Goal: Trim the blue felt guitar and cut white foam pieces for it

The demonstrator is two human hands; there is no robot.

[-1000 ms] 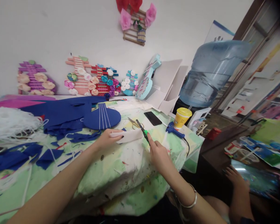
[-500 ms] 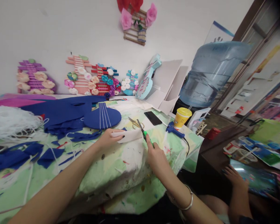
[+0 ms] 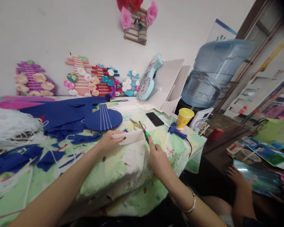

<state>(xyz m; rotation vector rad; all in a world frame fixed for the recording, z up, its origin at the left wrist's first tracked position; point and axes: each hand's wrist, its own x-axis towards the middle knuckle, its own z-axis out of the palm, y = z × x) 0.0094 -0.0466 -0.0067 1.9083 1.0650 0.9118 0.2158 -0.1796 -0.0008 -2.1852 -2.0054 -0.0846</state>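
Observation:
My left hand (image 3: 111, 139) pinches the left part of a small white piece of card (image 3: 133, 137), held just over the table's front edge. In my right hand (image 3: 158, 157) is a utility knife (image 3: 146, 135) with a green handle, its long dark blade pointing up and away to the left. The blade is beside the card's right end; whether they touch I cannot tell. Gold-handled scissors (image 3: 138, 125) lie just behind the blade. Behind my left hand sits a blue rounded shape (image 3: 104, 119) with white strings across it.
Blue scraps (image 3: 50, 159) and white cord (image 3: 13, 124) cover the table's left. A phone (image 3: 154, 119), blue glue gun (image 3: 177, 130) and yellow cup (image 3: 184, 118) are at right. Flower-decorated instrument models (image 3: 79, 75) line the wall. Another person's hand (image 3: 238, 176) touches a tablet (image 3: 257, 179).
The view shifts very slightly. Both hands, the card and the knife keep almost the same positions.

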